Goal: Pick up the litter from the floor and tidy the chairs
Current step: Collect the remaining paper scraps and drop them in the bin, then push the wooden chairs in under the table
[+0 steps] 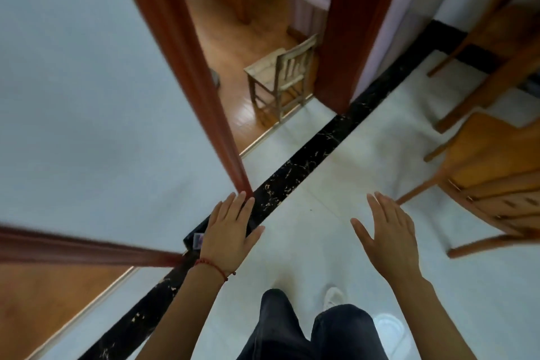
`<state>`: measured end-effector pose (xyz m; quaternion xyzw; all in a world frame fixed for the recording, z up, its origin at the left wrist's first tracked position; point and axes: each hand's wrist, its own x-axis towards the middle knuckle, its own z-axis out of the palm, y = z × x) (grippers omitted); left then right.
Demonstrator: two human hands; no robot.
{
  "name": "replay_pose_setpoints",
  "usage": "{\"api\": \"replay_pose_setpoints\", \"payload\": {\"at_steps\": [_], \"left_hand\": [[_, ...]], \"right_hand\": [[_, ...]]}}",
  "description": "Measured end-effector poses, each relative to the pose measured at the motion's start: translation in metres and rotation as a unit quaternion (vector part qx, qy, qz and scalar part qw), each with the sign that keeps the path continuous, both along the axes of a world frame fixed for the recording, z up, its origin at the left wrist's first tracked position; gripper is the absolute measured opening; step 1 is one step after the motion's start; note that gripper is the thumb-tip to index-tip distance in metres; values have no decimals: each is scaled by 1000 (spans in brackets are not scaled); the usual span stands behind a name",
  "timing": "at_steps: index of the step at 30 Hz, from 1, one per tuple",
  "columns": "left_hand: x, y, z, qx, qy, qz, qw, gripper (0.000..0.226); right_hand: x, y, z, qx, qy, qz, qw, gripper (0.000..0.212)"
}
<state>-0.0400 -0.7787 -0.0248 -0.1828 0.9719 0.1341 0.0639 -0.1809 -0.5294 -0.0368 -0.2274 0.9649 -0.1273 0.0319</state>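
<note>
My left hand (229, 229) is spread flat, palm down, over the black floor strip near the base of a red door frame, with nothing in it. Just left of its wrist a small purple-and-white piece of litter (198, 240) lies on the floor by the wall. My right hand (385, 235) hovers open over the white tiles, fingers apart and holding nothing. An orange wooden chair (493, 172) stands close on the right. A small pale wooden chair (282, 74) stands inside the doorway ahead.
A white wall (87, 96) fills the left. Red door frames (339, 38) flank the doorway onto a wooden floor. A black marble strip (306, 161) crosses the white tiles. More orange furniture legs (479, 88) stand at the far right. My legs and a white shoe (333, 298) are below.
</note>
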Motion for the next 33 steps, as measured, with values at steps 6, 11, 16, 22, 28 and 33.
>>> {"api": "replay_pose_setpoints", "payload": {"at_steps": [6, 11, 16, 22, 28, 33], "left_hand": [[-49, 73, 5, -4, 20, -118, 993, 74], [-88, 160, 11, -5, 24, -195, 981, 76], [-124, 247, 16, -15, 23, -257, 966, 77], [-161, 320, 27, -28, 15, -309, 951, 77], [-211, 358, 33, -28, 6, -349, 937, 78], [-269, 377, 34, -26, 25, -367, 930, 80]], "right_hand": [[13, 100, 12, -9, -5, -122, 992, 75], [26, 192, 21, -10, -8, -200, 980, 76], [30, 276, 29, -3, -22, -264, 964, 76], [27, 338, 36, -10, -19, -322, 947, 74], [1, 364, 38, -20, -5, -358, 933, 61], [-51, 370, 36, -11, -22, -375, 927, 63]]}}
